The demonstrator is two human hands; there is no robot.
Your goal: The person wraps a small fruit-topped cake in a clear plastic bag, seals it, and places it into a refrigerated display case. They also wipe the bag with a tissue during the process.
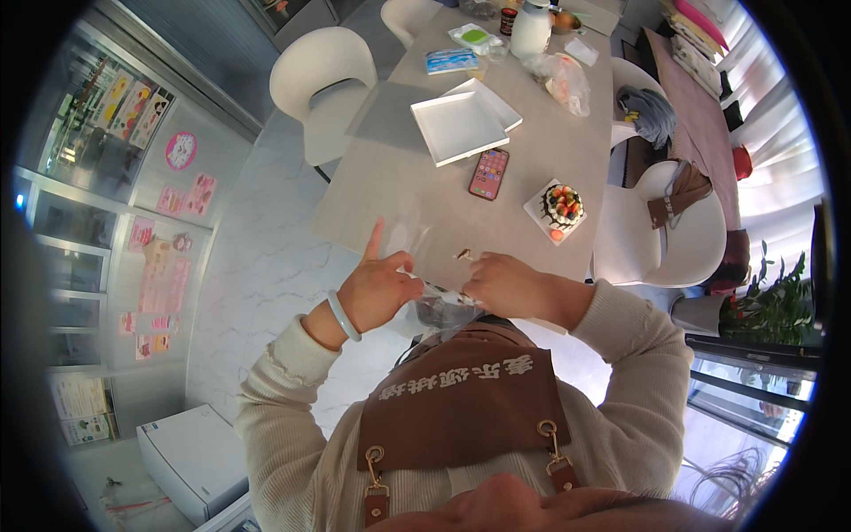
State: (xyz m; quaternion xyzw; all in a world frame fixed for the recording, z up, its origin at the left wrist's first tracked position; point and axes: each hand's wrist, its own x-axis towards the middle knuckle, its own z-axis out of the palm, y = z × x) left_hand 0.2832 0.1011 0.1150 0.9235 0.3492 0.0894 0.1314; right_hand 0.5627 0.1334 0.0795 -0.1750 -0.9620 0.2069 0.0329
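My left hand (382, 289), with a pale bangle at the wrist, pinches a clear plastic piece (435, 290), its index finger pointing out over the table. Across from it, my right hand (508, 282) has its fingers curled at the other end of this plastic, where white and brown smears show. Whether the plastic is a bag or a film I cannot tell. A small brown-and-white scrap (463, 254) lies by the right fingertips. Farther right, a small cake (563, 204) topped with strawberries and dark berries sits on a white square board (536, 205), a strawberry piece at its front.
A phone (489, 174) with a lit screen touches or nearly touches a shallow white box (460, 126). Behind are a blue packet (451, 61), a white jug (531, 30) and a plastic bag (564, 80). White chairs (322, 86) flank the table (372, 179). A dark clear-walled container (442, 312) is below my hands.
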